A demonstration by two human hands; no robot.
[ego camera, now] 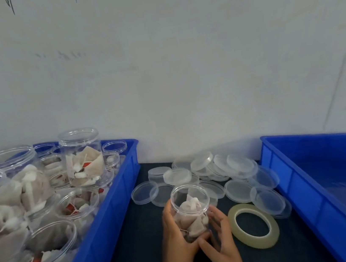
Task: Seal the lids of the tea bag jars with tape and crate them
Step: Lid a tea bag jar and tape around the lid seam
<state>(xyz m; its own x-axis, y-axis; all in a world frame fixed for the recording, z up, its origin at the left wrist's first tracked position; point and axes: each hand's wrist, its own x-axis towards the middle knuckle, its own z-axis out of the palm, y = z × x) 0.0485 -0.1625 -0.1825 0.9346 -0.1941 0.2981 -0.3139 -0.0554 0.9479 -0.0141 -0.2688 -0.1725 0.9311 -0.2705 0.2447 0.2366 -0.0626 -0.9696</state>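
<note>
A clear, lidless jar (190,208) with tea bags inside stands on the dark table in front of me. My left hand (178,241) grips its left side and my right hand (222,241) grips its right side and base. A roll of clear tape (254,225) lies flat just right of my right hand. Several clear plastic lids (209,174) are heaped behind the jar. The blue crate on the left (120,205) is packed with several open jars of tea bags (81,159). The blue crate on the right (321,179) holds nothing I can see.
A pale wall rises right behind the table. The dark table strip between the two crates is narrow, with lids at the back and the tape at the right.
</note>
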